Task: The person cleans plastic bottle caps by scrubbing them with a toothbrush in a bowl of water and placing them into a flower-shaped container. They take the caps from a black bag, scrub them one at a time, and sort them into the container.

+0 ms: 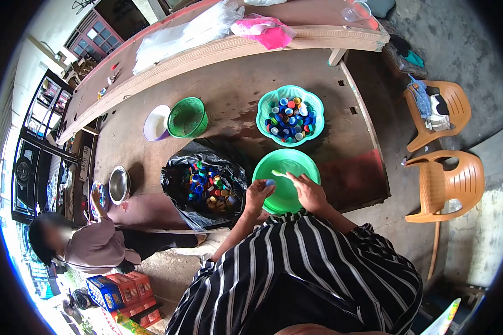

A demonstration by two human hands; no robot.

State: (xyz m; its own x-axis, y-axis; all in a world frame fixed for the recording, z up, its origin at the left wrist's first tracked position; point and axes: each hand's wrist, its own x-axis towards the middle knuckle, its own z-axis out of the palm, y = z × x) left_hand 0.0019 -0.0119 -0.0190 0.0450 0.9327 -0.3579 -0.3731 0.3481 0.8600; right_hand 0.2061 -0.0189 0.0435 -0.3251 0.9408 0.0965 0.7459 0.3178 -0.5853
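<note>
My left hand (257, 195) is closed on a pale blue bottle cap (270, 182) at the left rim of a green basin (288, 206). Over the basin, my right hand (310, 194) grips a short light-green brush (279, 174), its head pointing toward the cap with a gap between them. Liquid appears to lie in the basin. Just beyond it stands a mint-green scalloped colander (262, 114) filled with bottle caps of many colours. To the left, a black plastic bag (235, 167) lies open around a heap of more bottle caps (207, 187).
A green basket (188, 118) and a white bowl (155, 123) stand farther back, with a steel bowl (119, 185) at left. Another person (98, 240) sits there, one hand at a small container. A raised wooden ledge (235, 47) crosses behind; orange chairs (444, 184) stand right.
</note>
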